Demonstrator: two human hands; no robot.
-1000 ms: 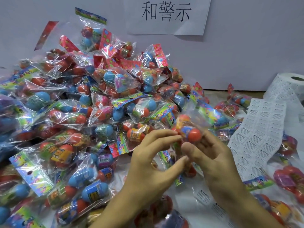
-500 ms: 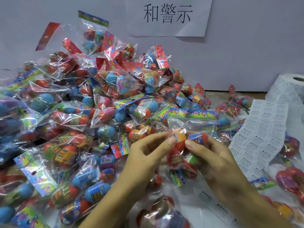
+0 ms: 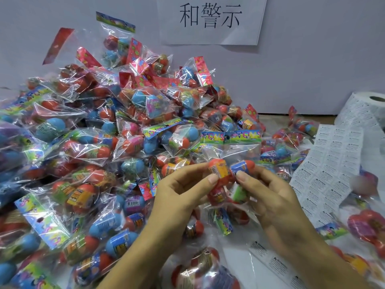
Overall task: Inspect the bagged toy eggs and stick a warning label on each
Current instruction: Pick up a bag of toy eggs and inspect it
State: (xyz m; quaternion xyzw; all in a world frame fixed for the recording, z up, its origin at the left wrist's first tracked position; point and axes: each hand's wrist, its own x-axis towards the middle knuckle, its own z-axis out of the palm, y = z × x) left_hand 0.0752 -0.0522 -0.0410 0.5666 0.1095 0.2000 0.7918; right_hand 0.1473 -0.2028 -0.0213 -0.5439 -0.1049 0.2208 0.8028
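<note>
Two hands hold one bag of toy eggs [image 3: 229,174] before the heap of bagged eggs [image 3: 104,153]. We cannot read the label sheet [image 3: 329,167], and the label roll [image 3: 366,109] is cut off. Our left hand [image 3: 183,197] and right hand [image 3: 273,197] pinch the bag, which hangs upright, header card [image 3: 231,137] topmost.

Obstacles: heap of bagged toy eggs [image 3: 100,155] fills the left and centre, rising against the back wall [image 3: 312,59]. Label sheet [image 3: 331,170] and label roll [image 3: 362,110] lie at right, with more bags near. Free room: bare strip of table [image 3: 273,119] along the wall, between heap and roll.
</note>
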